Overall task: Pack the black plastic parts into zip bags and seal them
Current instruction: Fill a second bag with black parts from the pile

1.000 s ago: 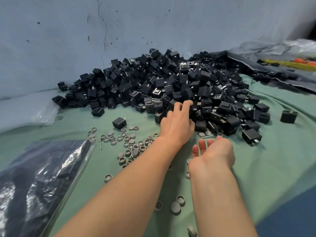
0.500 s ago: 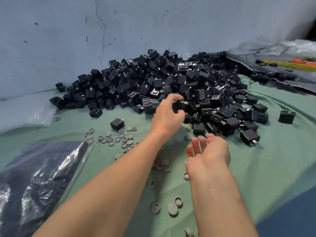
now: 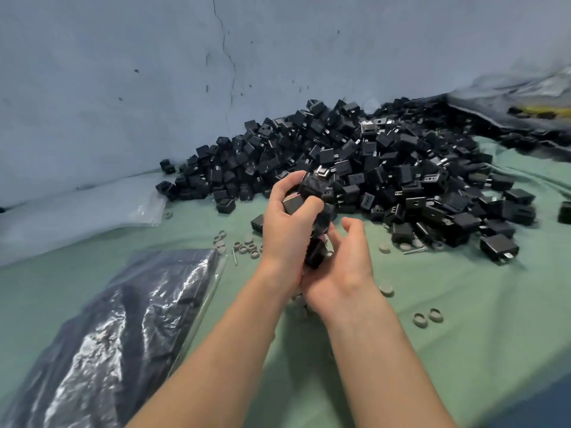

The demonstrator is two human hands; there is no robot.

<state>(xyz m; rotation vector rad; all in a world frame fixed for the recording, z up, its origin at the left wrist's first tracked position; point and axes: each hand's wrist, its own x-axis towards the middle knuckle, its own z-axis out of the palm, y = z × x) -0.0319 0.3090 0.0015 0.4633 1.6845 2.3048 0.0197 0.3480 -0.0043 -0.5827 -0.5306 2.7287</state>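
Zip bag (image 3: 102, 341) lower L lies flat on green cloth (image 3: 463, 319), dark inside, glare hides what; frame edge cuts it off. L hand (image 3: 287, 233) grips a clutch of black parts (image 3: 309, 193) just in front of the pile (image 3: 386, 168). R hand (image 3: 343, 267) cupped under, one of them against palm; fingers hidden, can't tell if closed.

A person's left hand (image 3: 287, 233) grips a clutch of small black boxy plastic parts (image 3: 304, 193) above a green cloth-covered table (image 3: 463, 304). The right hand (image 3: 346, 270) is cupped just below, fingers loosely bent; one more black part (image 3: 315, 254) appears to lie against its palm. Behind, a large heap of black parts (image 3: 386, 168) reaches a cracked blue-grey wall (image 3: 123, 72). Small grey round caps (image 3: 244, 247) dot the cloth; a shiny clear plastic bag (image 3: 123, 329) with dark contents lies at left.
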